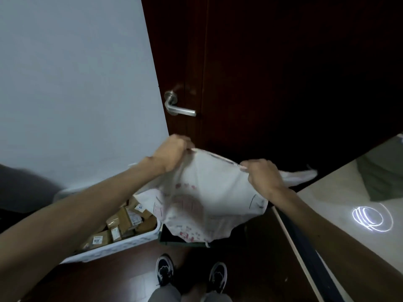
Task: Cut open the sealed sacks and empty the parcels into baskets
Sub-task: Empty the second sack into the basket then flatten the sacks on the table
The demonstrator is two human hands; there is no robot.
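A pale wall [76,83] closes the left side. At its foot a white basket [130,243] stands on the dark wooden floor [104,280], filled with brown cardboard parcels [122,223] bearing labels.

Above the basket's right end, the left grip [172,153] is clenched on the upper left corner of the white sack [209,192], fingers curled into the bunched fabric. The sack is held in the air between both hands, in front of a dark door [272,62] with a metal lever handle [177,107]. Its held edge is pulled taut and slopes down from left to right. From that edge the sack hangs toward the floor, its long axis roughly vertical. Its ragged lower end, printed in red, dangles over a dark basket [172,240] just right of the white one; the fabric hides the inside of that basket. The sack's lower left corner overlaps the white basket's far right corner.

The right grip [263,177] is clenched on the upper right corner, and a loose flap of fabric trails past it to the right.

The tabletop [349,192] runs diagonally on the far right, its edge close beside the right forearm. Bare floor lies between the baskets and the person's two shoes [165,269].
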